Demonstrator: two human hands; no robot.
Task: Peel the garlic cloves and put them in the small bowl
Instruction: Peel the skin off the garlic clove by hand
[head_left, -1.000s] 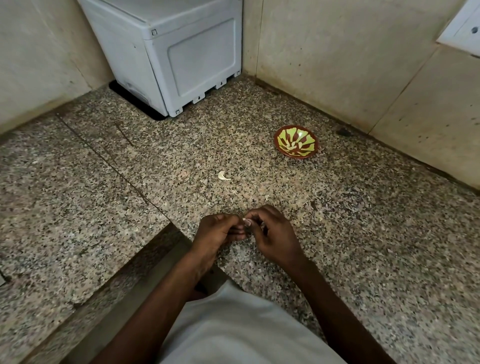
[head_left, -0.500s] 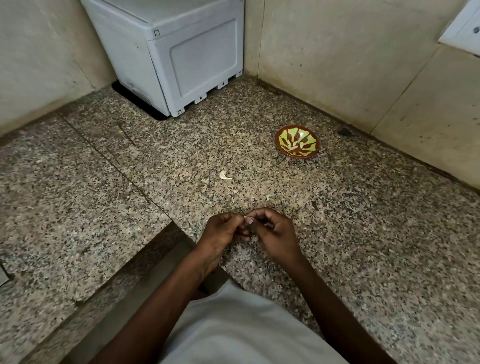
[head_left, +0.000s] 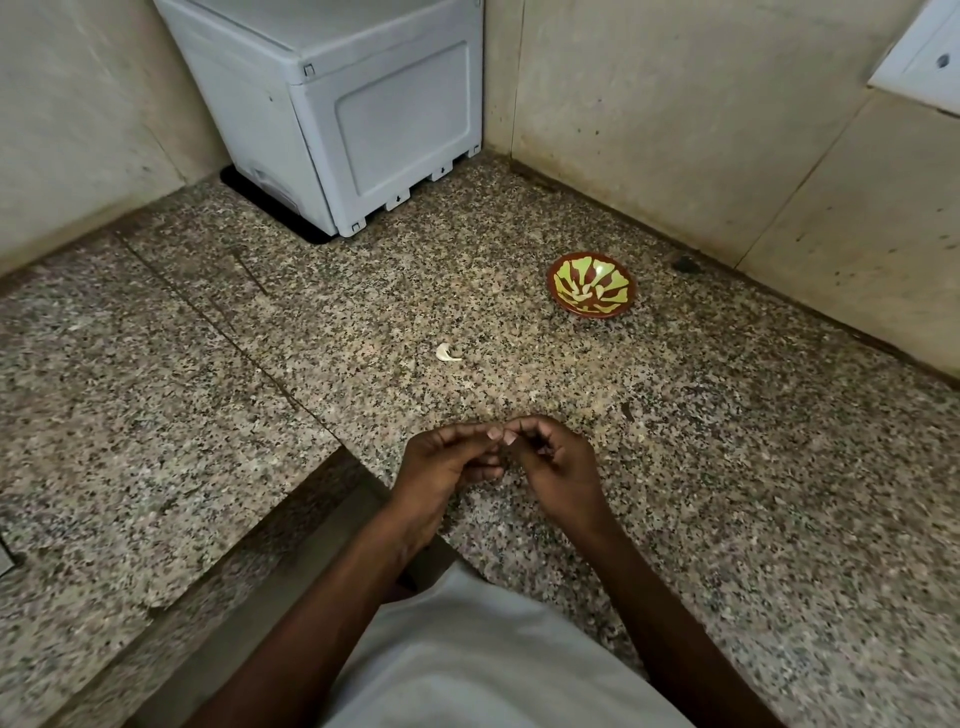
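My left hand (head_left: 447, 462) and my right hand (head_left: 556, 467) meet fingertip to fingertip just above the granite counter, near its front edge. Their curled fingers pinch something small between them, most likely a garlic clove, which the fingers hide. A white garlic clove (head_left: 447, 353) lies alone on the counter beyond my hands. The small bowl (head_left: 592, 285), brown with a yellow-green pattern, stands farther back to the right and holds pale peeled cloves.
A white appliance box (head_left: 363, 104) fills the back corner of the speckled counter (head_left: 727, 467). Tiled walls (head_left: 675, 130) close the back and right sides. A step in the counter edge drops away at the lower left.
My hands stay together in the same spot, and the fingers have shifted slightly around what they pinch. The loose clove and the bowl have not moved.
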